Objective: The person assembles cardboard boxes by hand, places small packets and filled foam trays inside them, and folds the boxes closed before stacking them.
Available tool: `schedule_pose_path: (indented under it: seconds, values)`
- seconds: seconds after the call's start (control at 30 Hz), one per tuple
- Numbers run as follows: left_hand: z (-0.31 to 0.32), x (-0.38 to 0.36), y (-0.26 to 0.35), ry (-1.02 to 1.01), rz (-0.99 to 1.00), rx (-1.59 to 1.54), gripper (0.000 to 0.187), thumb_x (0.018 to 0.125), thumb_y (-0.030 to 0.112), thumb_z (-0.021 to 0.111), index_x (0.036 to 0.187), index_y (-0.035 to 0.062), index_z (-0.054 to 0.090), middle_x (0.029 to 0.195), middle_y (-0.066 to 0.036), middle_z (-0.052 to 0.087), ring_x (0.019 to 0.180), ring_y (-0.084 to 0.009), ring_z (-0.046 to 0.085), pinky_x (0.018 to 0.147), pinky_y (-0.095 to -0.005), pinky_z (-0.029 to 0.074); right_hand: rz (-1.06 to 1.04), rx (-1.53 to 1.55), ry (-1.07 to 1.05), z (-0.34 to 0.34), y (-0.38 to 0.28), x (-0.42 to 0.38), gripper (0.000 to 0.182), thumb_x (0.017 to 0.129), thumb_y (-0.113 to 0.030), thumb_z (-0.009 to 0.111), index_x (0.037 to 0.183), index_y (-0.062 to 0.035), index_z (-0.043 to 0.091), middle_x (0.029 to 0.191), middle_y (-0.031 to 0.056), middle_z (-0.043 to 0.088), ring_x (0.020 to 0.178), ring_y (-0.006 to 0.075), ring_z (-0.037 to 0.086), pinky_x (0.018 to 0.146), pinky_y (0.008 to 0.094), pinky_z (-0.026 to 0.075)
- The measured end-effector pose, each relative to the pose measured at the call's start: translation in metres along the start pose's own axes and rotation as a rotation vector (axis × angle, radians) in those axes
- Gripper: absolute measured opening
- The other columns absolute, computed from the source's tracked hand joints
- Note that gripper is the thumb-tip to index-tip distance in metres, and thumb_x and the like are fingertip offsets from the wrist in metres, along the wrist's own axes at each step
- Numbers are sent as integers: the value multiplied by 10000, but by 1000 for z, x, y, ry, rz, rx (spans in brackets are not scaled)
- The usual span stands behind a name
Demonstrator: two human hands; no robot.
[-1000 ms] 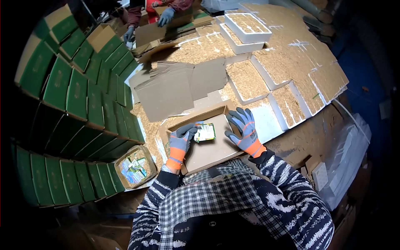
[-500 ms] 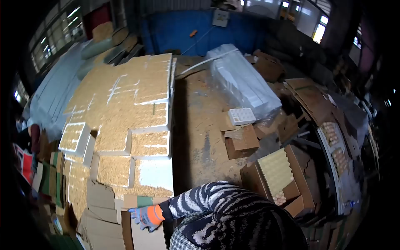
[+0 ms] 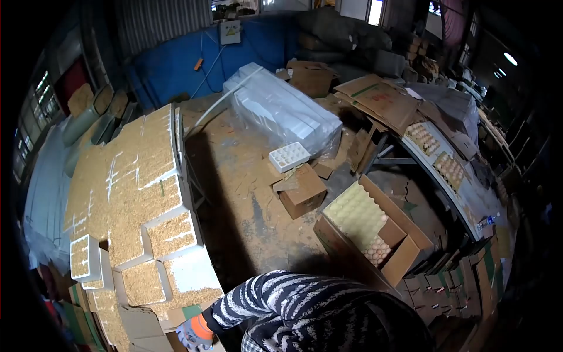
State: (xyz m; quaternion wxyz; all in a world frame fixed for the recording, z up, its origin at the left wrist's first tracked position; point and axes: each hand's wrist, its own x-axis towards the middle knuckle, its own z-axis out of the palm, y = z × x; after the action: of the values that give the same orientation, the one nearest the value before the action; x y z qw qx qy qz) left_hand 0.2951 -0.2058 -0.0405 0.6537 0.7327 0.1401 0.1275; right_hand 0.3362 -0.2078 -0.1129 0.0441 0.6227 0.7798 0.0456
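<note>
My right hand (image 3: 196, 334), in a grey glove with an orange cuff, is low in the view at the end of a black-and-white striped sleeve. Its fingers are partly spread over a cardboard box (image 3: 218, 346) at the bottom edge, and I see nothing gripped in them. Much of this box is cut off by the frame. Just beyond the hand, cardboard flaps (image 3: 141, 321) lie against white foam trays (image 3: 196, 234) filled with a yellowish-brown, grainy material. My left hand is out of view.
Right of my arm stands an open carton (image 3: 413, 234) with egg trays (image 3: 358, 211) and some eggs (image 3: 378, 251). A closed carton (image 3: 308, 196) and a white foam tray (image 3: 289, 156) sit on the floor before a plastic-wrapped stack (image 3: 281, 114). A bench (image 3: 425, 161) with eggs runs along the right.
The view has swung to the right, so the trays and flaps now lie further left and more of the right side shows. My right hand sits lower in the frame, still at the box.
</note>
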Motion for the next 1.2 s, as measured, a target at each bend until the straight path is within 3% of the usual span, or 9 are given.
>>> schedule_pose_path:
  seconds: [0.2, 0.37, 0.73, 1.2]
  values:
    - [29, 9, -12, -84, -70, -44, 435, 971, 214, 491, 1333, -28, 471, 1328, -162, 524, 1160, -253, 521, 963, -348, 449, 404, 445, 763, -6, 1, -15, 366, 873, -307, 601, 1207, -157, 610, 1230, 87, 569, 1168, 306, 524, 1034, 509, 368]
    - [41, 21, -21, -108, -131, -66, 456, 979, 237, 473, 1352, -22, 447, 1348, -162, 505, 1185, -257, 501, 980, -357, 435, 470, 533, 1028, 2, 12, -11, 424, 897, -219, 597, 1314, -173, 540, 1346, 115, 505, 1247, 322, 474, 1030, 495, 396]
    - [49, 46, -39, -96, -246, -122, 501, 995, 288, 433, 1395, -10, 394, 1392, -164, 462, 1239, -268, 459, 1019, -376, 405, 544, 1018, 829, 34, 13, -33, 548, 848, -270, 644, 1362, -149, 501, 1365, 129, 507, 1261, 317, 473, 1041, 470, 391]
    - [33, 54, -48, -62, -293, -214, 559, 1015, 352, 383, 1450, 5, 326, 1448, -165, 407, 1308, -282, 404, 1068, -402, 367, 570, 1223, 652, 44, -3, -32, 720, 772, -365, 711, 1399, -109, 465, 1358, 141, 528, 1259, 305, 487, 1058, 440, 377]
